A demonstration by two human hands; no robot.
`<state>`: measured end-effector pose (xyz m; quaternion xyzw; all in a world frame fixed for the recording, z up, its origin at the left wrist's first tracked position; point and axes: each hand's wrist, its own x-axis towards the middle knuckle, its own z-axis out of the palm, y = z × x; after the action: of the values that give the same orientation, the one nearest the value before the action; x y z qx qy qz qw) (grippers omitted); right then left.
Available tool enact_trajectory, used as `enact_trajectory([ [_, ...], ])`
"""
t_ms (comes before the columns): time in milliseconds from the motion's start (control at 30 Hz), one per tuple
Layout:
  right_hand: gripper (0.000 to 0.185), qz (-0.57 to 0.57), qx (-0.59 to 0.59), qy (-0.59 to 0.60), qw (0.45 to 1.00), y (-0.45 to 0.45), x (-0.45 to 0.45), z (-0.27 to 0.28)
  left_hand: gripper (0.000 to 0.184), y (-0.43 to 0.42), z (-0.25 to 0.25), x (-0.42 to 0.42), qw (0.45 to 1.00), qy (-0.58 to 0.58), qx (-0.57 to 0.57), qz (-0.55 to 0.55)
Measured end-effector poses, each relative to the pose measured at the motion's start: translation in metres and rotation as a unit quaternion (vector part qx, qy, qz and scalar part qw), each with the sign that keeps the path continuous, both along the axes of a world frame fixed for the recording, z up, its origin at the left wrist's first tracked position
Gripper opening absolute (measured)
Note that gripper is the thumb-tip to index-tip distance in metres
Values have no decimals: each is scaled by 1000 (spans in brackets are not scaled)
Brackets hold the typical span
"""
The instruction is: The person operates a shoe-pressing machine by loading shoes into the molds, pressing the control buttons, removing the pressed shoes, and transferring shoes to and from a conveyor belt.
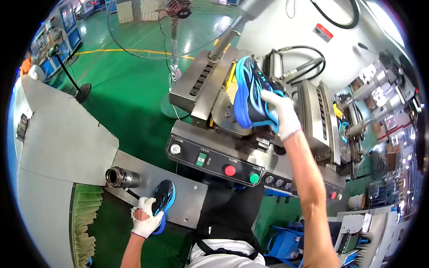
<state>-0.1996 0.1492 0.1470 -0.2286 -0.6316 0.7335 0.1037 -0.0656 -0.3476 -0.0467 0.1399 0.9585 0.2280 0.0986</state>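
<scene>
While the left grip is grasping the near shoe, which is overhanging the edge of the worktop, a slack hold could be letting it fall. Beyond, the right grip is clasping shoe 2, leaning between the steel blocks; their closing early could be pinching that grip.

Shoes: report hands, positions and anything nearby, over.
Right hand gripping one shoe at the machine. Left hand on other shoe, over metal ledge. Metal cylinder close to left hand.
</scene>
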Motion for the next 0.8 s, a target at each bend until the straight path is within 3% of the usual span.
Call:
enact_trajectory([
  [33, 23, 24, 25, -16, 999, 0, -27, 7, 59, -6, -14, 3, 1000, 5, -20, -9],
  [100, 21, -3, 164, -156, 974, 21, -86, 2, 62, -16, -39, 15, 999, 9, -37, -28],
  [200, 27, -5, 153, -244, 957, 23, -136, -9, 59, -34, -63, 11, 992, 52, 104, -51],
  [300, 33, 9, 250, -183, 951, 72, -178, -54, 58, -31, -68, 8, 990, 47, 119, -65],
  [333, 35, 8, 348, -197, 916, 60, -189, -53, 58, -29, -72, 5, 990, 41, 119, -64],
  [400, 21, 21, 341, -232, 910, 47, -214, -60, 58, -32, -72, 8, 990, 33, 121, -69],
  [467, 38, 55, 446, -283, 848, 64, -236, -89, 60, -31, -69, 9, 990, 29, 115, -71],
  [567, 46, 68, 566, -298, 766, 56, -243, -90, 59, -20, -65, 6, 993, 21, 105, -46],
  [667, 43, 98, 582, -265, 763, 59, -249, -95, 58, 4, -57, 6, 995, -2, 99, 29],
  [700, 41, 56, 565, -211, 796, 76, -258, -112, 58, 13, -57, 8, 994, 2, 96, 55],
  [733, 46, 92, 580, -272, 762, 79, -260, -105, 60, 25, -54, 9, 993, -7, 89, 83],
  [800, 58, 8, 550, -268, 791, 44, -229, -80, 63, 50, -58, 9, 985, 2, 111, 133],
])
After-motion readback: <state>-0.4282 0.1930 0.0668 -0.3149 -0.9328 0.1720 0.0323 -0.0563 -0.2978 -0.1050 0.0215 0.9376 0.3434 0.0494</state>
